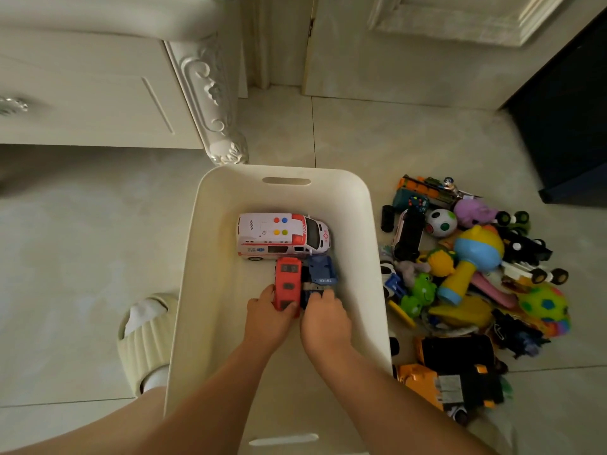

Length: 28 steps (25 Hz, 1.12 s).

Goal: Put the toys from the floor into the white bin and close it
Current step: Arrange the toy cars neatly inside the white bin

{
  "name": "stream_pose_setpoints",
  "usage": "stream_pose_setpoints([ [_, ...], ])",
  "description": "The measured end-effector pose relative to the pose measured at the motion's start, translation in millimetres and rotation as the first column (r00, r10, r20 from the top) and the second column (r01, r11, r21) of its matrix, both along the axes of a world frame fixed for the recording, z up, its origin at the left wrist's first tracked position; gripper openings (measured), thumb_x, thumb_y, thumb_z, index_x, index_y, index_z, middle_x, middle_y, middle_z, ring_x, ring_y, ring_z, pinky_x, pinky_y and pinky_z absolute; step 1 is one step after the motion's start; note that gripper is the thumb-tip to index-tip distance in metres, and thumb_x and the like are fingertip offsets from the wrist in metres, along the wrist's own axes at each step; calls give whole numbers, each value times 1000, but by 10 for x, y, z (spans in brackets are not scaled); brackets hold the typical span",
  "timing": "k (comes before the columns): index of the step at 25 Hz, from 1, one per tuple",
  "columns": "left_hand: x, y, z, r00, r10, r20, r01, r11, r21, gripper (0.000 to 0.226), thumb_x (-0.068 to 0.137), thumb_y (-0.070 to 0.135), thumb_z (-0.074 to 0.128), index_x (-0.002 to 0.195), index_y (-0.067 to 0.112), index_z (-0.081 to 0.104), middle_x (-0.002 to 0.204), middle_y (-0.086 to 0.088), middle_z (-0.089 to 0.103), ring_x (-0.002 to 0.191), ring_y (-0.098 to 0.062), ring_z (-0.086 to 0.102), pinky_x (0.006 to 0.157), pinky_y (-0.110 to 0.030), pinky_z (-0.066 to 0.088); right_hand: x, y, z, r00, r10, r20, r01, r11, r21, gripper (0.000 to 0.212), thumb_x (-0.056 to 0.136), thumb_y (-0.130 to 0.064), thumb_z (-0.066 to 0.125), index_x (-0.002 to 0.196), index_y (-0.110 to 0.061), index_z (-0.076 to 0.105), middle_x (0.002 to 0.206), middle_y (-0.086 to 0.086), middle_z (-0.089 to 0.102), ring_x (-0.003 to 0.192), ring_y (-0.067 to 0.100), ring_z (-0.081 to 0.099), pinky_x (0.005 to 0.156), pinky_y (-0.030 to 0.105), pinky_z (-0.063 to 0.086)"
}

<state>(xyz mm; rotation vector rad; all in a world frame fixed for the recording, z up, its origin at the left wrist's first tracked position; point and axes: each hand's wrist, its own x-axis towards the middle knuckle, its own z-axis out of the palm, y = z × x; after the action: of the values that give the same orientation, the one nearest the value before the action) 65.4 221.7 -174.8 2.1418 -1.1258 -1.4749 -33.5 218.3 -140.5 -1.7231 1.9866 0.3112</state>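
The white bin (210,257) stands open on the floor in front of me. Inside it, a white toy ambulance (282,236) lies at the far end. Just nearer are a red toy truck (288,284) and a blue toy truck (320,274), side by side. My left hand (267,318) grips the near end of the red truck, thumb and fingers curled round it. My right hand (323,318) holds the near end of the blue truck, its fingers hiding that end. A heap of toys (469,277) lies on the floor right of the bin. No lid is in view.
The heap includes a yellow-and-blue toy microphone (473,261), a green frog (420,293), a spotted ball (441,222) and an orange-black vehicle (456,382). My slippered foot (146,339) is left of the bin. A white carved cabinet (98,93) stands behind, a dark object (571,126) at far right.
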Motion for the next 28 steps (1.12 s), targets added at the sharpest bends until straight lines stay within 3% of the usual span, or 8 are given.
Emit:
stream_pose_setpoints([
  [6,-3,29,151,998,56,-35,-59,996,-73,31,83,14,70,111,19,56,84,8,59,74,-8,57,64,-18,45,-34,58,-12,995,76,-58,-72,995,67,34,96,-10,39,126,-8,54,133,11,43,120,28,44,97,34,37],
  [10,2,-38,224,997,81,-9,-81,995,61,43,76,19,77,108,12,49,108,-10,64,89,-26,64,82,-44,55,-47,17,117,988,122,-90,-95,960,264,36,97,-9,41,132,-8,52,136,12,48,124,29,48,100,37,39],
  [12,-6,-130,372,998,29,62,-36,992,122,40,77,21,74,106,13,47,113,-13,59,85,-28,63,78,-44,57,-62,-32,296,989,128,-80,-98,949,299,32,97,-6,43,127,-8,56,131,11,55,121,28,53,96,36,44],
  [16,-173,-214,703,928,-180,327,216,974,-75,33,85,20,54,118,24,54,119,-8,46,97,-30,57,78,-34,47,-197,-11,838,976,19,218,16,987,-160,24,95,-8,45,112,-10,61,114,8,63,102,25,59,74,30,41],
  [18,-348,-176,757,860,-391,328,462,870,-174,30,83,12,52,110,20,62,108,-9,52,101,-34,58,77,-34,47,-346,60,1142,875,-30,483,235,898,-371,24,91,-6,46,105,-11,65,106,3,64,95,18,58,73,21,36],
  [21,-596,-101,994,908,-327,262,404,848,-342,35,88,6,48,116,17,66,115,-7,61,93,-21,61,79,-28,51,-798,86,1471,759,-38,650,478,711,-516,24,91,-4,46,97,-13,67,97,-1,64,80,10,54,63,12,35],
  [25,-854,-13,1461,947,-222,231,313,798,-515,35,95,9,44,122,24,61,122,2,55,91,-7,53,70,-8,36,-1796,301,1206,776,-359,519,501,850,-161,29,96,-10,44,118,-20,60,102,-1,59,76,13,54,55,21,38],
  [28,-1051,67,1677,923,-305,232,383,703,-600,32,95,10,47,117,27,62,114,6,55,86,-3,57,72,-14,40,-2184,699,714,916,-260,304,241,965,100,46,88,-10,54,133,-22,51,130,10,53,118,29,51,93,39,48],
])
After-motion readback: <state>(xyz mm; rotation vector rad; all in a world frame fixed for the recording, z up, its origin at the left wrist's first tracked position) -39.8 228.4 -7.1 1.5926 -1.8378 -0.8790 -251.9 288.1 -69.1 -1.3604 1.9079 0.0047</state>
